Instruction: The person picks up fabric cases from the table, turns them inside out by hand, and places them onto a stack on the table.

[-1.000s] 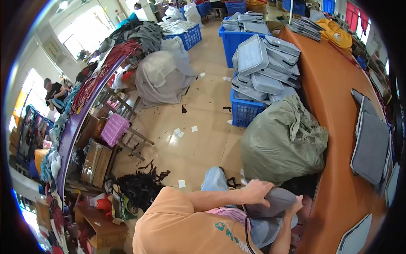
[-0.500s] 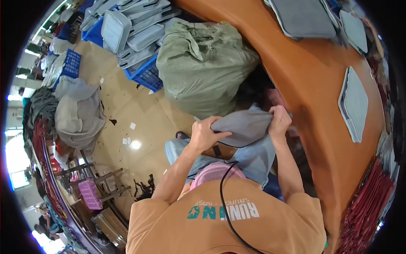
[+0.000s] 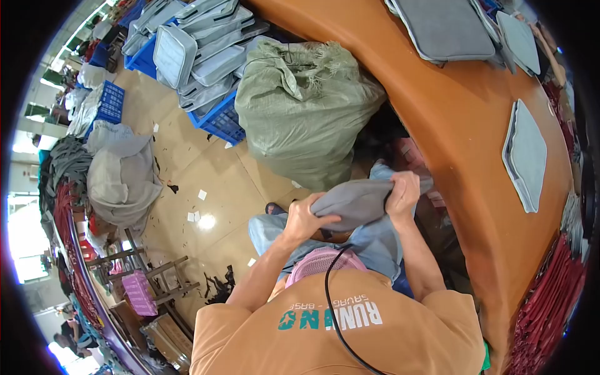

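Note:
A grey fabric sleeve [image 3: 356, 203], bent and bulging, is held above my lap between both hands. My left hand [image 3: 305, 217] is closed on its left end, with the thumb along the near edge. At the opposite end my right hand [image 3: 404, 192] wraps its fingers over the top, and a dark edge shows beside them. Below the sleeve are my knees in light blue jeans [image 3: 265, 232] and a pink mesh item [image 3: 322, 261]. The underside of the sleeve is hidden.
An orange-brown table [image 3: 450, 125] curves along the right, bearing a dark grey sleeve [image 3: 444, 31] and a light grey one [image 3: 525, 156]. Ahead stands a big green woven sack [image 3: 300, 112] beside a blue crate [image 3: 219, 127] heaped with grey cases. Paper scraps litter the tiled floor [image 3: 206, 169].
My right hand has come inward to the left and now wraps over the sleeve's end. The sleeve has gone from spread flat to more folded and bulging. The whole view has shifted slightly.

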Tool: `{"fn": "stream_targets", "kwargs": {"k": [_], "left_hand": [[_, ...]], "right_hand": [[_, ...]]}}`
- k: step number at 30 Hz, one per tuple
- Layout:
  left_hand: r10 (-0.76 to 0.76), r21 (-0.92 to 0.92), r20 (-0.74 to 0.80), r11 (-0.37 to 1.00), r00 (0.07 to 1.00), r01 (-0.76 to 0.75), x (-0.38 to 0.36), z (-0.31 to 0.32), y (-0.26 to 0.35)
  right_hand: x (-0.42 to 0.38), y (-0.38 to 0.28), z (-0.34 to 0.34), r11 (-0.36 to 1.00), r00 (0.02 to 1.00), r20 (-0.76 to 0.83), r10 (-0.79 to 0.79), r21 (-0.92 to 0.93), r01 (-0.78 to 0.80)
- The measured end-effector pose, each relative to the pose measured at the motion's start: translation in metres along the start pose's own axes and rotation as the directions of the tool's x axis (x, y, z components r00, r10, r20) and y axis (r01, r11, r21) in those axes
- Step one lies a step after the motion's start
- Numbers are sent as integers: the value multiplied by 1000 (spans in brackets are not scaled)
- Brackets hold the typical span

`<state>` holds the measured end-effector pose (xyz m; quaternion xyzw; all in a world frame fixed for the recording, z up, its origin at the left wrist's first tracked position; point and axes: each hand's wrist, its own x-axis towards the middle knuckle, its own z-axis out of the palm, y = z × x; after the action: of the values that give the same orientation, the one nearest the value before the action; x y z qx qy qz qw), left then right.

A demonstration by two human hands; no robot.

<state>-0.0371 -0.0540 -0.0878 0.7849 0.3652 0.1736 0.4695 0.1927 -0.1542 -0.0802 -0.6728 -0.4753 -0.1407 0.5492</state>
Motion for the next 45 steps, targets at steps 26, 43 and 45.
{"fn": "stream_targets", "kwargs": {"k": [26, 43, 45], "left_hand": [[-67, -467, -398, 873, 915, -139, 69, -207, 120], [-480, -347, -115, 840, 870, 418, -9, -152, 4], [-495, -374, -130, 827, 859, 420, -14, -152, 5]], "right_hand": [[211, -72, -67, 474, 836, 381, 396, 695, -541], [157, 227, -259, 36, 893, -217, 395, -967, -252], [145, 239, -276, 11, 956, -129, 262, -991, -137]]}}
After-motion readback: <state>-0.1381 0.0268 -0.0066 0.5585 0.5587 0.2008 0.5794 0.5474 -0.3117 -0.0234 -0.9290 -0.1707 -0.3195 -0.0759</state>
